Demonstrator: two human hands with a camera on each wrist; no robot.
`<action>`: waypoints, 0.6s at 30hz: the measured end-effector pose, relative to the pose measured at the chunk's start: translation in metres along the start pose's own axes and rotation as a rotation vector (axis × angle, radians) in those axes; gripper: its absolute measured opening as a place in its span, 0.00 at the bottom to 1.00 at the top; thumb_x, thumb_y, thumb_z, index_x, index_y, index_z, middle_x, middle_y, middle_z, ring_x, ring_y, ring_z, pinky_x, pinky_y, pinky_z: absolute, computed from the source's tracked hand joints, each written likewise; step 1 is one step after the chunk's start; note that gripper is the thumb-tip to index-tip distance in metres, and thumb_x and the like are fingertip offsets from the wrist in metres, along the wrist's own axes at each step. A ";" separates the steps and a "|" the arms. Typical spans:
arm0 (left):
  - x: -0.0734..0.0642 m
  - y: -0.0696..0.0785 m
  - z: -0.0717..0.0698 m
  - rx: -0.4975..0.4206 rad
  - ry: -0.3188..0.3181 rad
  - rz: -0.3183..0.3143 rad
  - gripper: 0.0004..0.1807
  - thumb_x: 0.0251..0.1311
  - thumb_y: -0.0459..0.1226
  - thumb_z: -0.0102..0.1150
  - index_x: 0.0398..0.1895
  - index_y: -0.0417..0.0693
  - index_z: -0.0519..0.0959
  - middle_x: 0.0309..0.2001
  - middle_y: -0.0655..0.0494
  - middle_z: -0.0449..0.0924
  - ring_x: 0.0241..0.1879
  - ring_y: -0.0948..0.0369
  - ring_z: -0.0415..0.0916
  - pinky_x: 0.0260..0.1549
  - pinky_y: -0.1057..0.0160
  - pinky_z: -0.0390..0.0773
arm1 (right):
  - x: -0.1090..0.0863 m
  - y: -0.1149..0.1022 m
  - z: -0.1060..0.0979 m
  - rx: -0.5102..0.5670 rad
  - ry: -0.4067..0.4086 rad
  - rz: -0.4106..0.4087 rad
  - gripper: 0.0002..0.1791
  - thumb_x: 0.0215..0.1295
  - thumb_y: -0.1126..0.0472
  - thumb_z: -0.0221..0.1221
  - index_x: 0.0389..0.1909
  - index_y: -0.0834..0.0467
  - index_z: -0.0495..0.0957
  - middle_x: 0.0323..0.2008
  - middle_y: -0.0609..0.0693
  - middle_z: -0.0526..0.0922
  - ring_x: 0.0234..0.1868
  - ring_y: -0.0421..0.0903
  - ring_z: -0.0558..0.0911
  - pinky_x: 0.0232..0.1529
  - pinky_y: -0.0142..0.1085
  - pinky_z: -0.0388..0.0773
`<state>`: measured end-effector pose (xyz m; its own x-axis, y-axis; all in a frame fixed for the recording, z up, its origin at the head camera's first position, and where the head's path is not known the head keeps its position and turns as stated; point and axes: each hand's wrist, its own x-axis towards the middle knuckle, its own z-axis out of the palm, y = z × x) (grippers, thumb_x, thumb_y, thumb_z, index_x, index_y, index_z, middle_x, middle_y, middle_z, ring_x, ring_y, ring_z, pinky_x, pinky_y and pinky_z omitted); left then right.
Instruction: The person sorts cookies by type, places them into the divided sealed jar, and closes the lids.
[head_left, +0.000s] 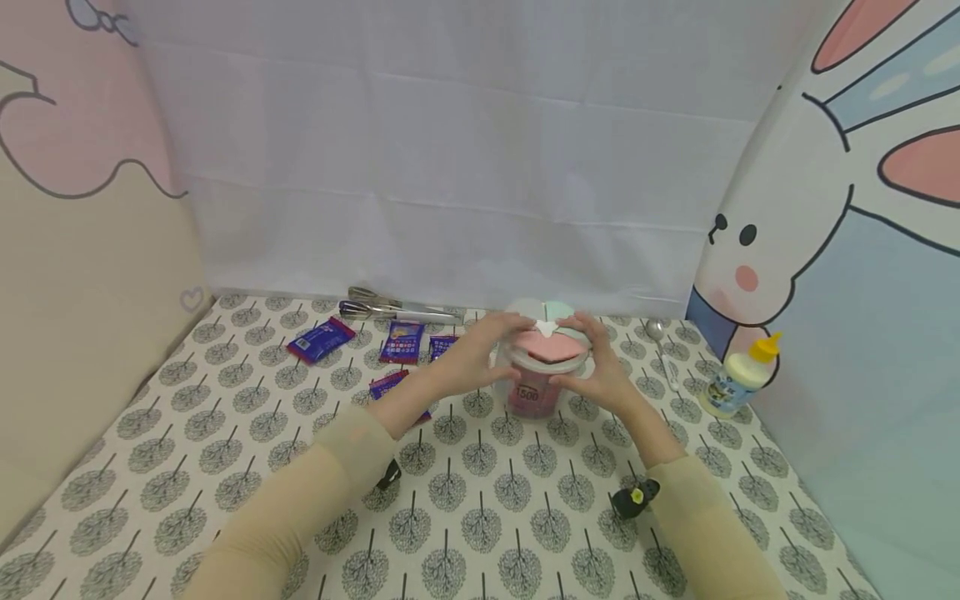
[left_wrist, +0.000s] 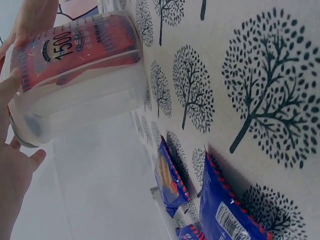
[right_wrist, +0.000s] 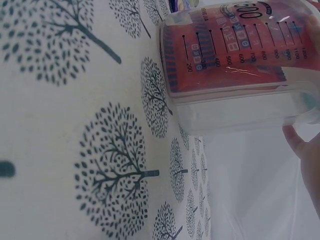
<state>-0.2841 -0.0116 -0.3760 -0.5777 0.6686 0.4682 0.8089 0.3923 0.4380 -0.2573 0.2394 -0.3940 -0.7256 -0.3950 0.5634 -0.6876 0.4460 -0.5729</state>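
A clear plastic storage canister [head_left: 534, 398] with measuring marks and "1500" printed on it stands upright on the patterned cloth. Its round lid [head_left: 553, 347] has pink, green and white flaps around a white centre piece. Red packaging [right_wrist: 225, 55] shows through one section of its wall; another section looks see-through. My left hand [head_left: 480, 357] grips the lid's rim from the left, thumb at the front and fingers over the top. On the opposite side, my right hand [head_left: 609, 379] holds the rim the same way. Both hands also appear at the canister's top in the left wrist view.
Several blue snack packets [head_left: 321, 340] lie left of the canister, one partly behind my left forearm. Metal whisk-like utensils [head_left: 367, 310] lie along the back edge. To the right are a spoon [head_left: 662, 350] and a yellow-capped squeeze bottle [head_left: 735, 382]. Fabric walls [head_left: 450, 167] enclose the table.
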 end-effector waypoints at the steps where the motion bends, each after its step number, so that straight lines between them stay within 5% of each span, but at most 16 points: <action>1: 0.000 -0.001 0.002 0.008 0.005 0.020 0.39 0.50 0.41 0.68 0.67 0.53 0.63 0.64 0.56 0.67 0.68 0.56 0.58 0.69 0.51 0.54 | 0.001 -0.004 -0.001 0.002 0.001 -0.050 0.54 0.36 0.72 0.73 0.64 0.63 0.51 0.61 0.65 0.64 0.67 0.63 0.57 0.67 0.65 0.47; 5: -0.001 -0.004 0.008 0.079 0.074 0.145 0.25 0.53 0.38 0.66 0.56 0.53 0.73 0.61 0.54 0.69 0.67 0.53 0.58 0.70 0.52 0.52 | 0.005 -0.021 -0.003 -0.022 0.006 -0.180 0.40 0.32 0.76 0.71 0.50 0.67 0.61 0.57 0.72 0.65 0.62 0.70 0.58 0.64 0.65 0.51; 10: -0.001 -0.005 0.011 0.115 0.137 0.235 0.19 0.53 0.37 0.65 0.50 0.53 0.76 0.59 0.52 0.70 0.64 0.50 0.61 0.70 0.54 0.54 | 0.005 -0.026 -0.004 -0.027 0.008 -0.203 0.31 0.32 0.78 0.69 0.42 0.68 0.67 0.56 0.75 0.65 0.61 0.74 0.57 0.63 0.68 0.50; 15: -0.003 -0.005 0.012 0.101 0.150 0.250 0.18 0.54 0.36 0.65 0.49 0.52 0.77 0.59 0.50 0.71 0.64 0.50 0.62 0.69 0.55 0.56 | 0.004 -0.025 -0.003 -0.003 0.009 -0.211 0.27 0.35 0.79 0.68 0.39 0.69 0.67 0.56 0.75 0.65 0.62 0.75 0.56 0.63 0.69 0.48; 18: -0.001 -0.006 0.009 0.034 0.105 0.190 0.17 0.55 0.37 0.65 0.49 0.53 0.78 0.60 0.52 0.70 0.64 0.53 0.62 0.68 0.56 0.59 | 0.002 -0.021 -0.001 -0.005 0.013 -0.180 0.27 0.36 0.78 0.68 0.40 0.68 0.68 0.58 0.74 0.65 0.63 0.75 0.54 0.64 0.69 0.45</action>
<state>-0.2871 -0.0089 -0.3864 -0.4212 0.6635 0.6184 0.9065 0.2874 0.3091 -0.2447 0.2302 -0.3799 -0.5904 -0.4586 0.6642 -0.8063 0.3729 -0.4592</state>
